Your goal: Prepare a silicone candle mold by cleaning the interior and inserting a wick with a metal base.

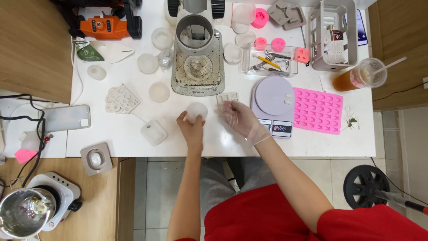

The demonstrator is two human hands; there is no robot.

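Hands met at the front edge of a white table (312, 145) crowded with moulds. The bare left hand (191, 127) grasped a round translucent white mould (196, 109), fingers curled round its near side, apparently to steady it. The gloved right hand (240, 118) hovered just beside it over a small clear tray mould (227, 97), its fingers blurred; whether they pinched anything could not be told. A lilac kitchen scale (273, 96) and pink silicone mould (317, 110) lay within reach to the right.

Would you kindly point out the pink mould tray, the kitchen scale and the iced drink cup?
pink mould tray (317, 110), head view, tray's middle.
kitchen scale (273, 96), head view, round weighing plate.
iced drink cup (359, 78), head view, cup's side.
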